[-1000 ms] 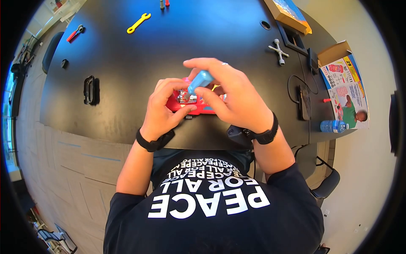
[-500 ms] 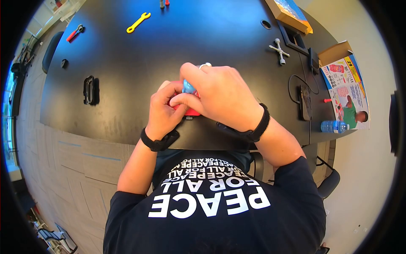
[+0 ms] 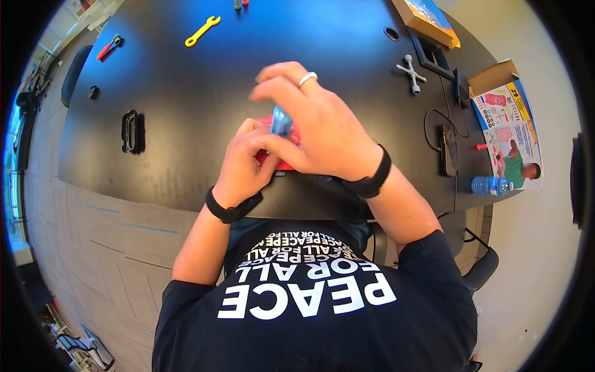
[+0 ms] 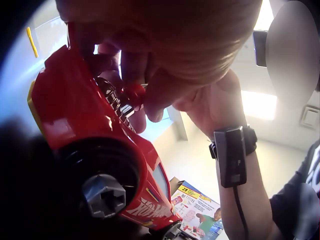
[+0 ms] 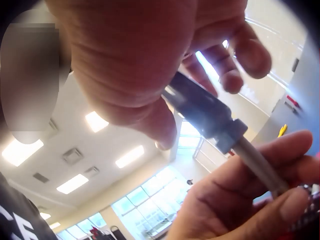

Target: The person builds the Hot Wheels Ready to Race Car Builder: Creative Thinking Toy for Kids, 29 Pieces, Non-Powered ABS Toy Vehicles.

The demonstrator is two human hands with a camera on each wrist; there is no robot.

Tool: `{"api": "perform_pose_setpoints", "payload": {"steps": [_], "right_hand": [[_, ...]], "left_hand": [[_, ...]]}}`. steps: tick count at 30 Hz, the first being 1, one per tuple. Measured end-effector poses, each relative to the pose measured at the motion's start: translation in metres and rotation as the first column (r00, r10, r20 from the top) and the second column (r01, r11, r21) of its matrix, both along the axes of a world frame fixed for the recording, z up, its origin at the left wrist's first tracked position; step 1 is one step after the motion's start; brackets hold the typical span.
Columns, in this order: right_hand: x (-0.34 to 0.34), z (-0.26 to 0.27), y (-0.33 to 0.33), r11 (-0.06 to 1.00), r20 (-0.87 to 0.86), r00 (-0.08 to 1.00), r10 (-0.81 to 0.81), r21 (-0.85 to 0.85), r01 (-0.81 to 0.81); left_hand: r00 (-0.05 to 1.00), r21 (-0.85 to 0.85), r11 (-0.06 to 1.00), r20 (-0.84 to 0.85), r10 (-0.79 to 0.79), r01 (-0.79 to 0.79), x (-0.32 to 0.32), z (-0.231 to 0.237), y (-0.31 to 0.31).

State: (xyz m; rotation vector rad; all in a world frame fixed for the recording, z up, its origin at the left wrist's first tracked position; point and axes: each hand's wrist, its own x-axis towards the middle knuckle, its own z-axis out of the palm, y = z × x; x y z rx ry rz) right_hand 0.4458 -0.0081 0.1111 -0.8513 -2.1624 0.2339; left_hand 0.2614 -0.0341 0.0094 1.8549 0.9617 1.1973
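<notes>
A red toy car (image 4: 70, 105) stands on the table under both hands, mostly covered in the head view. My left hand (image 3: 240, 164) is curled over its engine part. Its fingertips pinch a small red toy screw (image 4: 134, 94) there, around the tip of a toy screwdriver. The screwdriver (image 5: 202, 110) has a blue handle and grey shaft, and tilts down into the left fingers. Around the handle, my right hand (image 3: 328, 133) is spread, fingers raised and apart from it. The handle's top end is hidden behind the palm in the right wrist view.
On the black table (image 3: 186, 93) lie a yellow wrench (image 3: 203, 31), a red-handled ratchet (image 3: 110, 48), a black frame part (image 3: 129, 132) and a grey cross wrench (image 3: 411, 74). At the right are a phone (image 3: 449, 149), a water bottle (image 3: 489, 185) and a printed box (image 3: 508, 133).
My right hand first closed over the screwdriver handle, which came more upright, then its fingers lifted and spread away. The left hand has stayed at the car.
</notes>
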Motion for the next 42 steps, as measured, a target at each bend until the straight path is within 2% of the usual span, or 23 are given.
{"api": "perform_pose_setpoints", "payload": {"steps": [1,2,4,5,7,8,10,12,14,16,17,19,21,23,27,29,30,33,34,36,37,39,42], "right_hand": [[-0.004,0.001,0.001,0.986,-0.16,0.978,0.137,0.121,-0.118],[-0.001,0.002,-0.001,0.986,-0.16,0.977,0.14,0.118,-0.122],[0.011,0.003,-0.009,0.98,0.192,0.962,0.196,-0.07,-0.186],[0.01,0.002,-0.011,0.98,0.192,0.962,0.195,-0.071,-0.184],[0.006,0.001,-0.014,0.994,0.299,0.952,-0.068,-0.065,0.092],[0.006,0.005,-0.016,0.994,0.299,0.952,-0.07,-0.064,0.093],[0.004,0.016,-0.019,1.0,0.098,0.995,-0.023,0.004,0.023],[0.013,0.012,-0.012,0.993,0.2,0.975,0.1,-0.079,-0.085],[0.013,0.014,-0.013,0.969,0.289,0.932,0.219,-0.176,-0.173],[0.004,0.02,-0.017,0.937,0.539,0.842,-0.013,-0.286,0.198],[0.006,0.018,-0.017,0.937,0.538,0.843,-0.015,-0.286,0.2],[0.009,0.013,-0.016,0.998,0.16,0.985,0.068,-0.018,-0.066],[0.009,0.012,-0.018,0.985,0.133,0.976,0.173,-0.05,-0.167],[0.008,0.007,-0.023,0.991,0.39,0.919,0.058,-0.135,-0.006],[0.006,0.011,-0.023,0.984,0.325,0.945,-0.038,-0.151,0.091],[0.012,0.014,-0.018,0.97,0.183,0.961,0.207,-0.17,-0.177],[0.012,0.015,-0.022,0.983,0.327,0.942,0.079,-0.183,-0.018],[0.005,0.012,-0.025,0.941,0.484,0.863,-0.147,-0.2,0.273],[0.004,0.012,-0.022,0.941,0.484,0.863,-0.149,-0.198,0.273],[0.003,0.009,-0.017,0.995,0.007,0.999,0.037,0.088,-0.037],[0.004,0.004,-0.018,0.996,0.006,0.999,0.038,0.085,-0.038],[0.008,-0.004,-0.02,0.995,0.363,0.929,-0.073,-0.029,0.09],[0.01,0.009,-0.027,0.973,0.425,0.894,-0.141,-0.106,0.204]], "left_hand": [[0.999,0.086,0.996,-0.032,0.02,-0.017,0.0,-0.001,0.001],[0.997,0.172,0.985,-0.063,0.043,-0.031,-0.001,-0.001,0.001],[0.998,0.21,0.978,-0.068,0.016,-0.002,-0.002,0.001,0.001],[0.997,0.25,0.968,-0.074,-0.014,0.033,-0.001,0.002,0.001],[0.999,0.15,0.988,-0.025,-0.027,0.031,0.0,-0.004,0.002],[0.999,0.049,0.998,0.023,-0.028,0.027,0.0,-0.006,0.001],[1.0,0.089,0.996,-0.016,0.008,-0.006,0.001,0.0,-0.001],[0.998,0.129,0.991,-0.051,0.046,-0.039,0.0,0.003,-0.001],[0.998,0.119,0.992,-0.039,-0.045,0.049,-0.002,0.001,-0.001],[0.998,0.103,0.993,-0.037,-0.057,0.06,0.0,0.004,-0.003],[0.997,0.092,0.994,-0.036,-0.063,0.067,0.0,0.006,-0.003],[0.997,0.091,0.996,-0.078,0.003,0.004,0.001,0.002,-0.004],[0.99,0.088,0.994,-0.12,0.07,-0.06,0.001,-0.001,-0.005],[0.996,0.176,0.984,-0.085,0.007,0.008,0.002,-0.002,-0.002],[0.989,0.221,0.975,-0.143,0.042,-0.009,0.001,0.001,-0.001],[0.982,-0.004,0.999,-0.181,0.051,-0.052,-0.002,-0.004,-0.005],[0.982,-0.003,0.999,-0.181,0.051,-0.053,-0.001,-0.004,-0.004],[0.996,0.143,0.99,-0.086,0.007,0.005,0.007,0.008,-0.002],[0.991,0.15,0.988,-0.124,0.045,-0.026,0.007,0.009,-0.002],[0.983,0.153,0.986,-0.163,0.089,-0.064,0.006,0.008,-0.004],[0.983,0.176,0.981,-0.149,0.104,-0.077,0.006,0.006,-0.005],[0.984,0.203,0.975,-0.133,0.116,-0.088,0.006,0.005,-0.003],[0.99,0.222,0.975,-0.139,0.014,0.017,0.004,0.004,0.0]]}}
